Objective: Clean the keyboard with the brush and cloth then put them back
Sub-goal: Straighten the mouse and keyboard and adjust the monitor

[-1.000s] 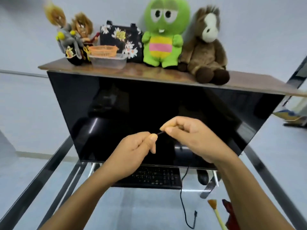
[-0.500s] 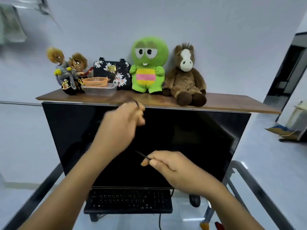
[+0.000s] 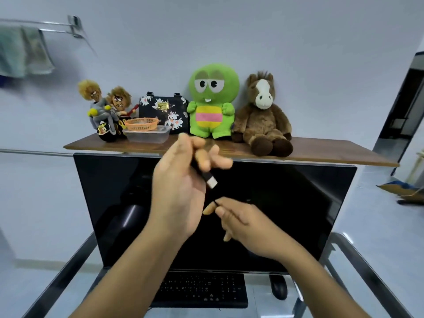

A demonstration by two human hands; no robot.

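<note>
Before the dark monitor, head view: the left hand curls its fingers round what looks like a USB plug (blurred); the right hand pinches its thin cable. Below, the keyboard lies untouched; brush and cloth unseen, so cleaning seems not begun

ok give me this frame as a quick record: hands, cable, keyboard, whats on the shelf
left hand: raised in front of the monitor, fingers hold the USB plug
right hand: lower, pinches the thin cable
keyboard: black, below the monitor, no hand on it
mouse: right of the keyboard
shelf: two dolls, orange basket on a clear container, floral bag, green plush, brown horse plush
brush and cloth: not in view
</note>
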